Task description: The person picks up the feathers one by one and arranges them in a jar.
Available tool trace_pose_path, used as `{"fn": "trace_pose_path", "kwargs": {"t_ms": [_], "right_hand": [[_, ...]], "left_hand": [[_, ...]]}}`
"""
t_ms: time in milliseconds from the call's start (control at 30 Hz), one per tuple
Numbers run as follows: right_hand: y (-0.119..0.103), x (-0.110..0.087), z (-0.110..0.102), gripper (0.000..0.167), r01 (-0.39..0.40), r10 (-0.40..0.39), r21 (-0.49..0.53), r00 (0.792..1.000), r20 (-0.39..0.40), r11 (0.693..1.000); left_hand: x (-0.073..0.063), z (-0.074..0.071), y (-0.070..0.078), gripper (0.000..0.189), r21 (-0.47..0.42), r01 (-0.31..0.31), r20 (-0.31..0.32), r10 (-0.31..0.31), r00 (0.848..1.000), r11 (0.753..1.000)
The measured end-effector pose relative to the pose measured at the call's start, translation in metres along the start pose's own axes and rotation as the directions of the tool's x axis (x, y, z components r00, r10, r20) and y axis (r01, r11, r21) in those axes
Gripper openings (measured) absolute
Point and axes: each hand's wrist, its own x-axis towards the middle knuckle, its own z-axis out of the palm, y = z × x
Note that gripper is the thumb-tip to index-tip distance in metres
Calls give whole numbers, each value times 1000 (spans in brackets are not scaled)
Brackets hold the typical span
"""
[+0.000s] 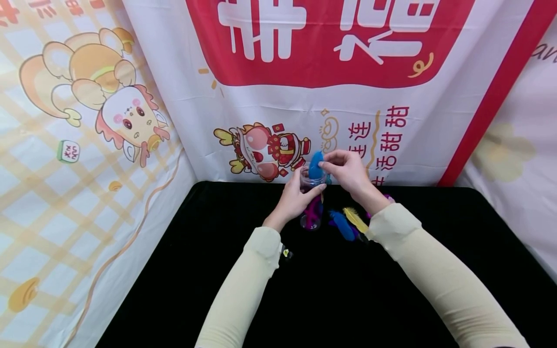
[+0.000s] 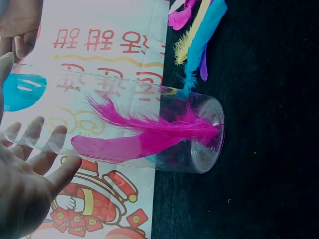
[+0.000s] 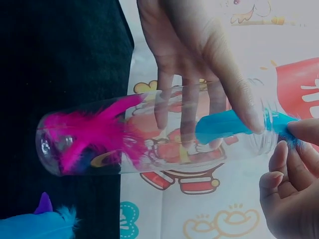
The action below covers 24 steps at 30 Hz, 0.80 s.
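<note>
My left hand (image 1: 296, 198) grips a clear jar (image 3: 174, 164) round its upper part, thumb on one side and fingers behind. Magenta feathers (image 2: 149, 137) lie inside the jar toward its bottom. Between thumb and fingertips my right hand (image 1: 348, 171) pinches the fluffy end of a blue feather (image 3: 224, 127) at the jar's mouth. The feather's broad end reaches down inside the neck, as the right wrist view shows.
On the black table (image 1: 330, 290), right of the jar, lie a blue feather (image 1: 342, 225), a yellow feather (image 1: 356, 220) and purple ones partly hidden. A printed cloth wall (image 1: 270, 106) stands close behind the table.
</note>
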Motion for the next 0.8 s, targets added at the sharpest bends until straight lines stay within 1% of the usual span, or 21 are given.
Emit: {"fn": "trace_pose_path", "kwargs": {"t_ms": [233,533,667,800], "right_hand": [[6,-1,2,26,6,-6,-13,1000,9,1000],[6,-2,2,25,-19,20,-34,999,30,999],[6,-2,3,24,-2,4,-40,1000,30,999],[6,-2,3,25,18,-17,-47,999,36,999]], "left_hand": [[-1,0,1,81,3,3,-2,-3,1000,1000],[1,-1,0,80,5,-9,0,9,1000,1000],[2,0,-1,82,21,-23,-8,24,1000,1000],[2,1,-1,82,46,-19,-21,20,1000,999]]}}
